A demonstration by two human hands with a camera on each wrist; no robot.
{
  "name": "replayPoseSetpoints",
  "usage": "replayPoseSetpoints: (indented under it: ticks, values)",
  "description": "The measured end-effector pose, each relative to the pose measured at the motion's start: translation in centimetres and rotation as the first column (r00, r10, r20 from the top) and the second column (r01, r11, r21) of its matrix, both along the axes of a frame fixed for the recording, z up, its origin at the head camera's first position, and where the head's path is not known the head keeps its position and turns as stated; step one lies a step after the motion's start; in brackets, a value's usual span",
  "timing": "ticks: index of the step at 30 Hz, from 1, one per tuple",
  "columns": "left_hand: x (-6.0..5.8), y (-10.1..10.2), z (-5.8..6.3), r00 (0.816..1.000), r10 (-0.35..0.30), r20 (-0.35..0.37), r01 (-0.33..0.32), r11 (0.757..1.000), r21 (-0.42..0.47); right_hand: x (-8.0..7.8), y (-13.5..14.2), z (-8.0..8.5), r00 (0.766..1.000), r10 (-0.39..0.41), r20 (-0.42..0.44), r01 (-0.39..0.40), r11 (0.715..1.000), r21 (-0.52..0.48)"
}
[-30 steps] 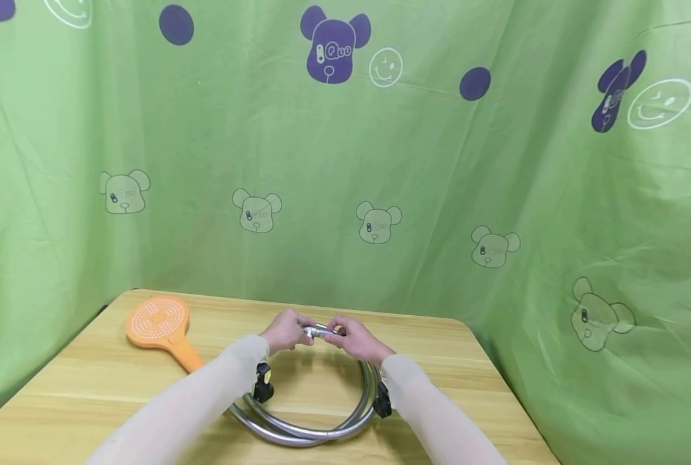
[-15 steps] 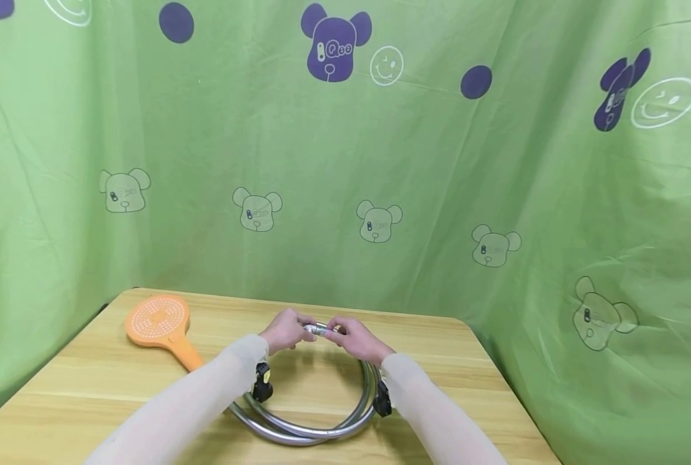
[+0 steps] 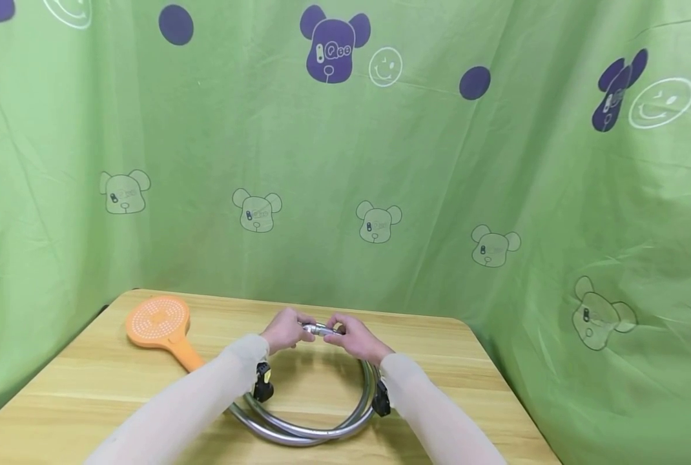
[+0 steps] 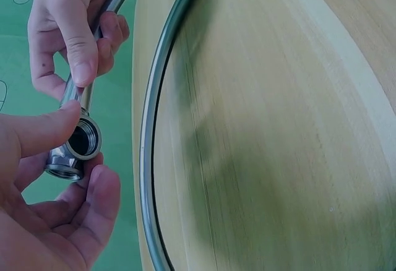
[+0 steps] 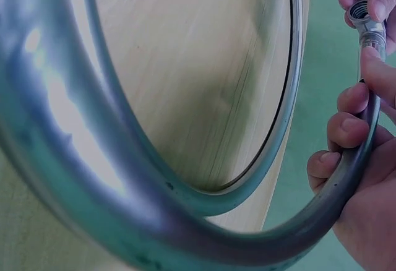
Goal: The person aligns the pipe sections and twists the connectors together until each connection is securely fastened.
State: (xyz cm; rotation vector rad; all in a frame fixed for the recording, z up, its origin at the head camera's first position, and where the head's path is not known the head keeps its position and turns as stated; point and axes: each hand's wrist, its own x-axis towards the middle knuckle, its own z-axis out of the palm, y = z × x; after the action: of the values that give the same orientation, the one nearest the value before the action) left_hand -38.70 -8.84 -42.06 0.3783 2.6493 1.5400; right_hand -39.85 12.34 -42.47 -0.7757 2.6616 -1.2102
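Both hands meet over the table's far part, around the end of a silver shower hose (image 3: 293, 440). My left hand (image 3: 285, 332) pinches a chrome threaded fitting (image 4: 57, 161) between thumb and fingers. In the left wrist view, one open threaded mouth faces the camera and another rim points downward. Just beyond it, my right hand (image 3: 358, 341) grips the hose close to the fitting, thumb laid along it. The right wrist view shows its fingers (image 5: 348, 129) curled round the hose. The rest of the hose hangs and loops back toward the front of the table.
An orange shower head (image 3: 158, 320) lies face up at the left, its handle passing behind the left forearm in the head view. A green patterned curtain (image 3: 322, 148) surrounds the wooden table (image 3: 438, 368). Black cameras sit on both wrists.
The right fingertips have shifted slightly, and more metal shows between the hands than half a second ago. The left hand, hose loops and shower head stay in place.
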Motion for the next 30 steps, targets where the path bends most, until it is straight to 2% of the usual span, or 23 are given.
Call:
replayPoseSetpoints:
  ticks: [15,21,30]
  values:
    - [0.11,0.21,0.06,1.000,0.003,0.001,-0.003,1.000,-0.006,-0.39,0.38,-0.20,0.999,0.041,0.022,-0.041,0.999,0.005]
    - [0.30,0.41,0.37,0.999,0.012,-0.033,-0.014,0.998,-0.056,-0.69,0.61,-0.32,0.998,0.054,0.040,-0.054,0.998,-0.010]
    - [0.10,0.43,0.10,0.997,0.001,-0.077,-0.009,0.995,-0.094,-0.74,0.69,-0.32,0.996,0.042,0.081,-0.042,0.999,-0.007]
